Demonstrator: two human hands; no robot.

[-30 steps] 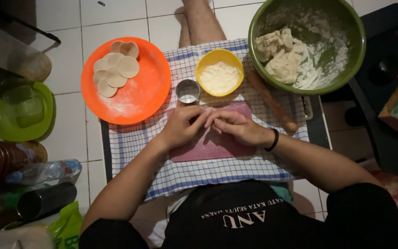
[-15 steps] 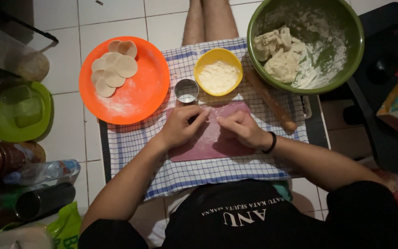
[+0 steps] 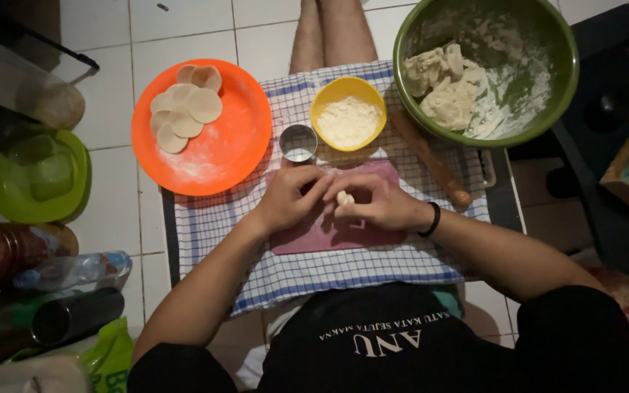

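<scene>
Far left: a clear plastic jar (image 3: 27,91) lying on the floor, a green lidded container (image 3: 38,175) below it, then bottles (image 3: 52,269) and a dark metal flask (image 3: 67,320)
Orange plate (image 3: 234,145): floured, carrying a small overlapping stack of cut dough rounds (image 3: 187,109) near its upper left edge
Done so far: judging by the plate, several rounds are already cut out and set aside
Round cutter (image 3: 298,143): a small metal ring standing on the cloth between the plate and the yellow bowl, untouched
Left hand (image 3: 289,200): fingers curled inward, its grip closed toward the dough piece, fingertips meeting those of the other hand
Dough piece (image 3: 344,197): a small pale lump pinched between both hands, just above the pink board (image 3: 307,236)
Yellow bowl (image 3: 349,113): holds white flour, just beyond the hands
Right hand (image 3: 384,204): grip closed on the dough piece, a black band on the wrist
Rolling pin (image 3: 431,160): wooden, lying slantwise on the cloth, right of the hands
Green bowl (image 3: 485,69): floured inside, with large lumps of dough (image 3: 449,87)
Left to do: much dough remains in the bowl, so the work looks nearer its start than its end
Surface: a low worktop covered by a blue-and-white checked cloth (image 3: 343,280)
Room: white tiled floor (image 3: 183,29), dimly lit; the person sits with legs stretched under the worktop
</scene>
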